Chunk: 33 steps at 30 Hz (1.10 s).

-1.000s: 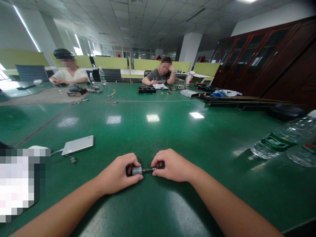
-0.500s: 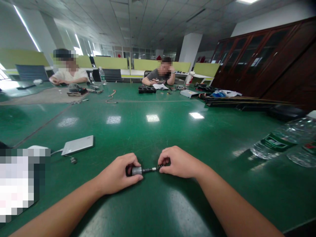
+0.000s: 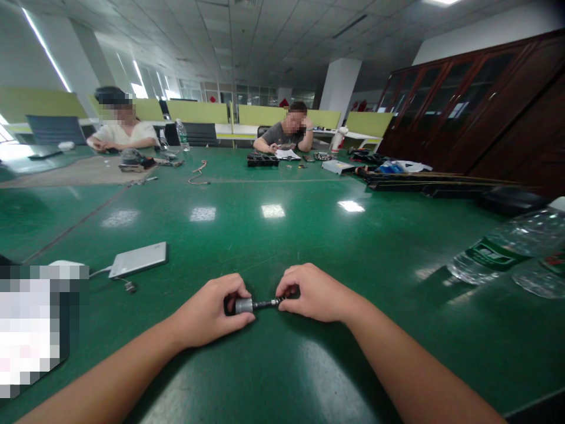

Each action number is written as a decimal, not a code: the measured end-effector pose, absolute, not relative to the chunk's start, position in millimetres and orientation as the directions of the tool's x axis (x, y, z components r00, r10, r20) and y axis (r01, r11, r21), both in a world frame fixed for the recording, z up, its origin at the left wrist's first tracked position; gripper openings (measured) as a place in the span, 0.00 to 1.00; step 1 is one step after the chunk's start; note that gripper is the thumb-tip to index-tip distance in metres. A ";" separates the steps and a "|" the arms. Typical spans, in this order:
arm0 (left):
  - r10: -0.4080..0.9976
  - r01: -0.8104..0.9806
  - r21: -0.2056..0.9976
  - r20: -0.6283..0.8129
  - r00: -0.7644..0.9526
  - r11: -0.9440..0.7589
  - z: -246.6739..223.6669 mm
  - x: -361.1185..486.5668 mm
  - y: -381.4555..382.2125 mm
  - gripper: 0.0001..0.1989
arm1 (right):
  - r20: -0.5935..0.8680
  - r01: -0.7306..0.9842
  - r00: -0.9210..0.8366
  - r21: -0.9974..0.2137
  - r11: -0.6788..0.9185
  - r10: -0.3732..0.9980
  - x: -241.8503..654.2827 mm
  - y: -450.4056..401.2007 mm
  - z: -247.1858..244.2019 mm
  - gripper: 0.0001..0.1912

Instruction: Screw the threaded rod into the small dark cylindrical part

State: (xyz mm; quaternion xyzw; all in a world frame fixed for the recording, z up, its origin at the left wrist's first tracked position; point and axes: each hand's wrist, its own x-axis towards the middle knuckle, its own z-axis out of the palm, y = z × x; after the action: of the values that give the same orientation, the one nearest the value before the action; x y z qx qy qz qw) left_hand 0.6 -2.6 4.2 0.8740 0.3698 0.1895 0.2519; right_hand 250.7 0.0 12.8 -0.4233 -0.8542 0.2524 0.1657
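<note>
1. Left hand (image 3: 216,305): fingers curled, parted to the width of a metal cylinder (image 3: 244,305), gripping it.
2. Thin rod (image 3: 262,304): projects from the cylinder toward the right.
3. Right hand (image 3: 313,294): fingers pinched nearly together on a small spring (image 3: 281,300) at the rod's tip; whether it encircles the tip cannot be told.
4. Green tabletop (image 3: 265,247): beneath both hands.
</note>
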 end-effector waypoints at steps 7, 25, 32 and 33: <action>0.744 0.545 0.598 0.137 0.654 -0.588 2.7 1.1 -2.4 0.10 | 0.154 0.561 -0.626 -0.591 0.579 0.764 225.9 -3.6 1.0 0.11; 0.755 0.560 0.579 0.156 0.637 -0.592 5.3 5.7 -5.0 0.07 | 0.200 0.550 -0.629 -0.567 0.613 0.751 222.6 -3.4 -2.3 0.09; 0.737 0.553 0.563 0.161 0.656 -0.615 5.6 5.2 -4.2 0.07 | 0.219 0.531 -0.640 -0.567 0.630 0.736 223.9 -2.9 -3.9 0.09; 0.737 0.554 0.562 0.159 0.657 -0.614 5.8 5.3 -4.3 0.06 | 0.220 0.529 -0.641 -0.568 0.631 0.736 224.1 -2.9 -3.6 0.09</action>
State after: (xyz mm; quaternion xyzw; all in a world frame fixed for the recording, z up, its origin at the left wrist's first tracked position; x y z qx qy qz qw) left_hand 5.3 -4.3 5.8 0.8779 0.3677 0.1910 0.2400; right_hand 224.1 -2.9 -3.6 -0.3612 -0.8753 0.2330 0.2216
